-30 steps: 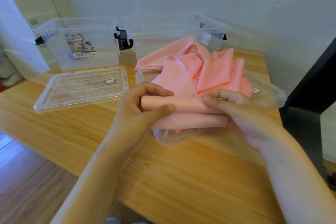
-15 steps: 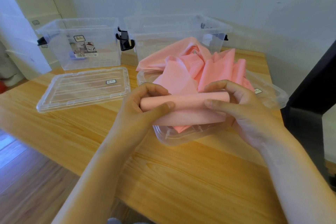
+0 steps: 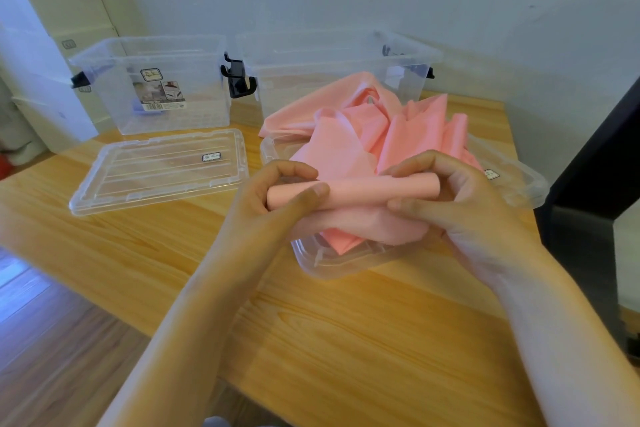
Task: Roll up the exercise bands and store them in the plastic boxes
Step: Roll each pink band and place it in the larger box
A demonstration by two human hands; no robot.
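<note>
head view, one frame. both hands are up over the wooden table (image 3: 346, 340), toward its right edge.

- rolled band (image 3: 363, 189): pale pink, matte, wound into a smooth tube lying crosswise between the hands. its right end shows a flat, even face. it is held just above the near end of a clear lid (image 3: 332, 260), not resting on it.
- left hand (image 3: 277, 198): grasping the roll's left end, fingers curled over the top, thumb laid across the front.
- right hand (image 3: 460, 204): grasping the right end, fingers hooked over the top, thumb pressed against the front from below.
- loose band (image 3: 363, 135): same pink, unrolled, crumpled in broad folds and heaped on that lid behind the roll. a slack tail hangs under the roll down into the lid. i cannot tell how many bands are in the heap.
- left box (image 3: 156, 87) and right box (image 3: 329, 69): clear plastic, black latches, side by side along the table's far edge, both open on top. the left one carries a paper label.
- second lid (image 3: 156, 170): clear, flat on the table in front of the left box, near the left edge.
</note>
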